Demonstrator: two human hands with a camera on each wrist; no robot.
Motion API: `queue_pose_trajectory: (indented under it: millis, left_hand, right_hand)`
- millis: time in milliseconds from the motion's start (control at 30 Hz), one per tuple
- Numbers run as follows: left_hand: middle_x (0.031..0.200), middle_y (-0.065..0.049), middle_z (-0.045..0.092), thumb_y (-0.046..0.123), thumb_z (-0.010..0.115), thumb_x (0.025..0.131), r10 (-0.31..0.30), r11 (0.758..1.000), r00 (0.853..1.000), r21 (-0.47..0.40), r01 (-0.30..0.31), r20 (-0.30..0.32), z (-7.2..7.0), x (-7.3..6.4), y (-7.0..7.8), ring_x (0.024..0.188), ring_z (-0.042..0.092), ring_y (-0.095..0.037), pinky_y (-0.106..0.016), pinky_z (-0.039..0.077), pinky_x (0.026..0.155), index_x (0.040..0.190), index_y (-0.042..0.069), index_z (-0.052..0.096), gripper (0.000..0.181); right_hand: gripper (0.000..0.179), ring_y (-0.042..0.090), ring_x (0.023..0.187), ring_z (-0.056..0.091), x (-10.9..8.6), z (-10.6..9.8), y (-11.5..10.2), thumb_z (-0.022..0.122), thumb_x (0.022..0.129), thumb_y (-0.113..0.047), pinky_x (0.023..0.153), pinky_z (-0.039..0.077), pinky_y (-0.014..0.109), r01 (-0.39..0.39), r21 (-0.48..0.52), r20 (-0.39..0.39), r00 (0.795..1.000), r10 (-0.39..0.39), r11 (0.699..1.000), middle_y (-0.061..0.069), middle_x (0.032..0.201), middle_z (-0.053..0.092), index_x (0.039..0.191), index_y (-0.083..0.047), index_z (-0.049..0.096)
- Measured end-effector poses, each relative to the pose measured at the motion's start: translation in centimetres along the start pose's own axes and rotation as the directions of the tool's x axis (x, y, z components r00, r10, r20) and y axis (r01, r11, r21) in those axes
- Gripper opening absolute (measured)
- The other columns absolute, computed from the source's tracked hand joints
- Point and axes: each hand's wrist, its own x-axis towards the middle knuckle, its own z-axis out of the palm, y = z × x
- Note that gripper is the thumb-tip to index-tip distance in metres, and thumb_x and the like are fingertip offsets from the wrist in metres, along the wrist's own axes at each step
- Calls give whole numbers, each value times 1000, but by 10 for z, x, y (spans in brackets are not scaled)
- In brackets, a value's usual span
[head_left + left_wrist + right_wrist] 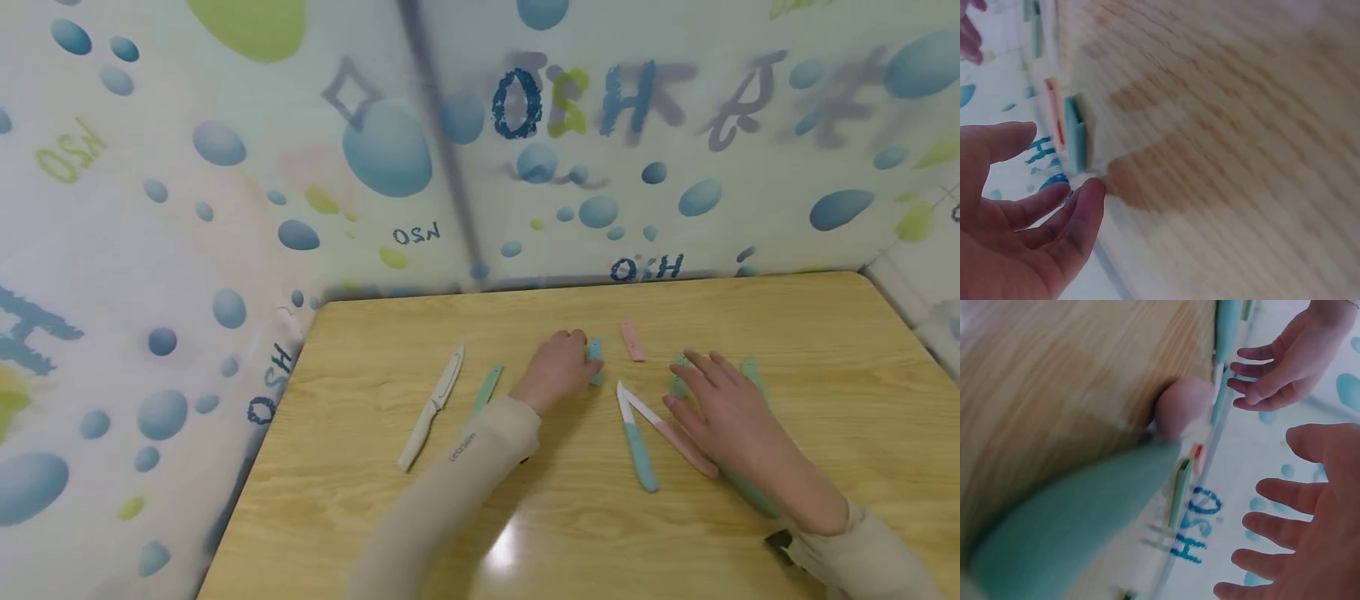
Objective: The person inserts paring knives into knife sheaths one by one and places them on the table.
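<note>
My left hand [557, 367] is over the table beside a blue blade sheath [596, 348]. In the left wrist view its thumb and fingers stand apart with nothing between them, fingertips close to the sheath [1077, 147]. A pink sheath [632, 340] lies just beyond. My right hand [726, 410], fingers spread, hovers above a knife with a green handle [1079, 519], partly hidden by that hand in the head view. Green sheaths [752, 372] show around it. Between the hands lie a blue-handled knife [639, 454] and a pink-handled knife [690, 450], their white blades meeting at the tips.
On the left lies a whitish knife [427, 417] with its blade covered. A green strip-like piece [487, 390] next to it is partly hidden by my left sleeve. The wooden table [315, 500] meets a patterned wall covering [375, 242] at its back and left edges.
</note>
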Motion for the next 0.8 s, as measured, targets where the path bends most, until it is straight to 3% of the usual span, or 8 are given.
queue_pose_trajectory:
  millis: [133,333,500,600,800]
  left_hand:
    - [107,-6,62,30,66,104,1,997,1000,81,-1,-4,8,12,5,90,58,-14,-24,54,75,122,3,64,33]
    - [108,-6,69,12,59,106,15,988,1000,151,-14,-4,3,17,15,95,63,-15,-24,57,74,116,6,69,16]
    - [100,-4,70,8,62,103,-66,996,996,64,62,59,0,14,18,78,61,-14,-26,53,61,112,8,68,11]
    - [91,-3,66,7,63,101,-93,996,990,17,91,109,0,10,17,70,57,-16,-26,50,56,109,8,66,9]
    - [95,-4,61,8,61,101,-68,996,988,65,59,141,3,4,14,78,53,-17,-27,49,59,109,9,66,9]
  right_hand:
    - [48,65,128,43,-4,0,9,78,91,-16,91,42,81,0,-19,-31,1000,-1,1000,37,141,51,130,7,62]
    - [50,67,131,38,-8,-3,17,74,96,-18,93,37,84,-31,-6,-10,999,30,1000,37,145,47,136,6,58]
    - [57,67,135,34,-9,-4,15,73,97,-21,94,35,85,-59,-4,17,998,59,998,37,149,43,144,4,52]
    - [67,66,140,26,-10,-6,11,70,100,-30,96,29,87,-106,-1,65,992,105,994,36,155,36,152,1,43]
    - [89,65,147,7,-11,-4,-6,60,101,-56,101,15,90,-178,-41,171,968,183,983,33,166,17,162,-2,24]
